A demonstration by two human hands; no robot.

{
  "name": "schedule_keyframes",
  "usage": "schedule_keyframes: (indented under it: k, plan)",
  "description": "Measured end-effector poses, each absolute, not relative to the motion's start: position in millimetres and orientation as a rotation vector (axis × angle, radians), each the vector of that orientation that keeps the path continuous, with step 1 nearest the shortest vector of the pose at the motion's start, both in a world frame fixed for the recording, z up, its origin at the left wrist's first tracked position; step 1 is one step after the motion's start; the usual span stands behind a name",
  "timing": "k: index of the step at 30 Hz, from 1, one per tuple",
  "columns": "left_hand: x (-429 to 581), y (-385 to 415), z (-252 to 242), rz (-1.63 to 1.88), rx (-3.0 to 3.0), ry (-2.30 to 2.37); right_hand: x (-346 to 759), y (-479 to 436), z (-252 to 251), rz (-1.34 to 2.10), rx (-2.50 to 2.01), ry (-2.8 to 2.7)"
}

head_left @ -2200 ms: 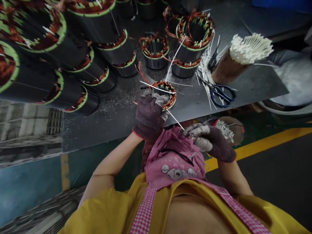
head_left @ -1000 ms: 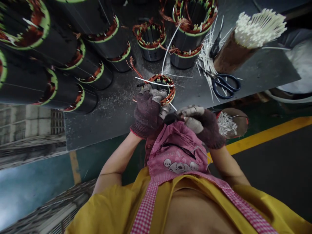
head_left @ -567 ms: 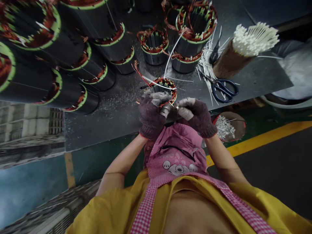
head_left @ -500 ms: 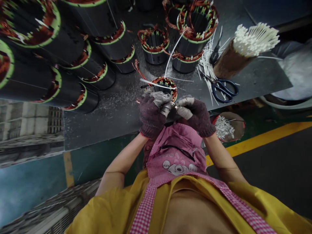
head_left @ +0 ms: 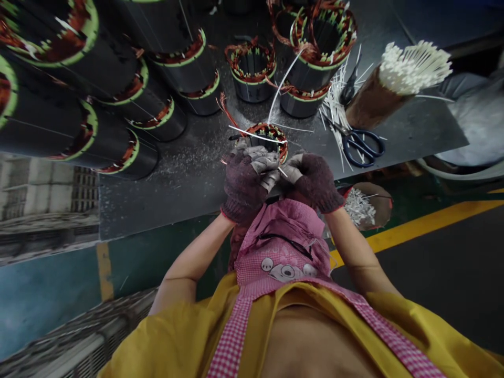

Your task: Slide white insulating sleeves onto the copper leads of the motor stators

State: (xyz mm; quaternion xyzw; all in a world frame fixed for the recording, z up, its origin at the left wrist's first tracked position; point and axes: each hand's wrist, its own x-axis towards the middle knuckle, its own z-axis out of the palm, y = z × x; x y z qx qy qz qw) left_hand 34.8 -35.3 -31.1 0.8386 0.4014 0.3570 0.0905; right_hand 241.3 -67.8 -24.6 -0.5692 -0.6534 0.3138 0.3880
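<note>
A small motor stator (head_left: 271, 135) with copper windings and a green rim stands near the front edge of the dark metal table (head_left: 177, 184). My left hand (head_left: 246, 178), in a dark knit glove, is closed over the stator's near rim. My right hand (head_left: 309, 178), gloved alike, pinches a thin white strip (head_left: 282, 171) right beside the left fingers. Another white strip (head_left: 255, 135) lies across the stator's top.
Large black stators (head_left: 71, 84) are stacked at the left. Smaller stators (head_left: 252, 73) stand behind. Blue-handled scissors (head_left: 360, 147) and loose white strips lie at the right, beside a brown tube full of white sticks (head_left: 394, 79). A tub of white offcuts (head_left: 366, 205) sits below the table edge.
My right hand has come up from beside my apron to meet the left hand at the stator's near rim. The left hand has stayed on the stator.
</note>
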Motion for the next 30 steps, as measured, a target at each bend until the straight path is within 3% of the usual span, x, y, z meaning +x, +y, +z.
schedule_keyframes:
  k: [4,8,12,14,21,30]
  plan:
    - [36.3,-34.2,-30.1,1.047,2.477,1.211,243.8,-69.6,-21.3,0.702,-1.365,-1.736]
    - [45.2,-33.6,-28.5,0.980,2.425,1.323,238.7,-70.4,-7.0,0.389,-1.293,-1.920]
    - [51.6,-35.2,-26.0,1.088,2.388,1.406,243.8,-70.6,14.2,0.144,-1.237,-1.740]
    - [49.9,-36.0,-26.5,1.121,2.418,1.361,251.1,-69.3,15.4,0.206,-1.264,-1.577]
    - [37.0,-35.5,-36.9,0.952,2.538,1.308,254.1,-62.8,-24.6,0.978,-1.087,-1.565]
    - [40.1,-40.0,-38.4,1.053,2.533,1.367,223.6,-69.3,-11.3,1.017,-1.099,-1.396]
